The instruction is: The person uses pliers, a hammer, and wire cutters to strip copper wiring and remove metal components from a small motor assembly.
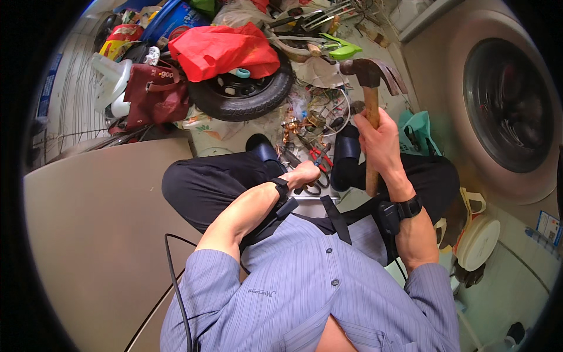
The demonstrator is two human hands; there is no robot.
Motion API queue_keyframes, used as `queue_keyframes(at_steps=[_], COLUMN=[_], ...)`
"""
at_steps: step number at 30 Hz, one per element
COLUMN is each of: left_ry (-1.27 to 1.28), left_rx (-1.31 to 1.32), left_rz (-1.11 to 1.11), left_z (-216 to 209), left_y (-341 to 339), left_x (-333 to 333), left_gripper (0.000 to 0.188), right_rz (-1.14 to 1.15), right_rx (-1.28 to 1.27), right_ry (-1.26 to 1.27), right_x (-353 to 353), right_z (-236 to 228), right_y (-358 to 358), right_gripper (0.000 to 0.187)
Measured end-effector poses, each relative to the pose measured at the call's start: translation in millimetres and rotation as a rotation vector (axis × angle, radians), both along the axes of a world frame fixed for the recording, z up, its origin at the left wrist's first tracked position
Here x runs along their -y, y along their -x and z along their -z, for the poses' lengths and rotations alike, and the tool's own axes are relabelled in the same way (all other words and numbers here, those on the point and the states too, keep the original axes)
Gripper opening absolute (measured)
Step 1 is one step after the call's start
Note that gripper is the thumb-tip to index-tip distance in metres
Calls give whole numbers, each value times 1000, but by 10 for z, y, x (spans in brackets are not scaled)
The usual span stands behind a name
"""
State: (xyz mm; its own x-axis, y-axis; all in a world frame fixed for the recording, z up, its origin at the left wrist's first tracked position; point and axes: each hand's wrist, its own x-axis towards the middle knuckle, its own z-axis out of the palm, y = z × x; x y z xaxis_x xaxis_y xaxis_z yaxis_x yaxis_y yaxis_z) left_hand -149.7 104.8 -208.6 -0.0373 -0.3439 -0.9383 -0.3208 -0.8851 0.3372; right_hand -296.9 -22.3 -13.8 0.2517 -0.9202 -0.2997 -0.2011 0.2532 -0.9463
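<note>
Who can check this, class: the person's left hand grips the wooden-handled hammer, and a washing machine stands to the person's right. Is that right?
Not quite: the right hand, not the left hand, grips the wooden-handled hammer, as the head view shows. The washing machine does stand to the person's right.

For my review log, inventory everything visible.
Wooden-handled claw hammer: 1, brown, in right hand
Metal hand tool: 1, red-handled, centre
Round rubber tyre: 1, black, upper centre
Crumpled plastic bag: 1, red, on tyre
Handled bag: 1, maroon, left of tyre
Round tub: 1, blue, upper left
Front-loading washing machine: 1, beige, right
Smooth panel: 1, beige, left
Remaining clutter: uncountable, mixed, across floor
Left hand: 1, bare, between knees
Right hand: 1, bare, around hammer
</note>
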Motion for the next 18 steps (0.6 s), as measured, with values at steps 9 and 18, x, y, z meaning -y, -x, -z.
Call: queue_keyframes(at_steps=[9,18], left_ry=[113,90], left_rx=[19,-21], left_rz=[99,71], left_z=[278,682], left_y=[-59,-190], left_x=[37,83], left_gripper=[20,24], right_rz=[5,35], right_rx=[-143,-117], right_ry=[25,-227], right_x=[101,192], right_z=[382,533], right_y=[213,327], right_gripper=[22,21])
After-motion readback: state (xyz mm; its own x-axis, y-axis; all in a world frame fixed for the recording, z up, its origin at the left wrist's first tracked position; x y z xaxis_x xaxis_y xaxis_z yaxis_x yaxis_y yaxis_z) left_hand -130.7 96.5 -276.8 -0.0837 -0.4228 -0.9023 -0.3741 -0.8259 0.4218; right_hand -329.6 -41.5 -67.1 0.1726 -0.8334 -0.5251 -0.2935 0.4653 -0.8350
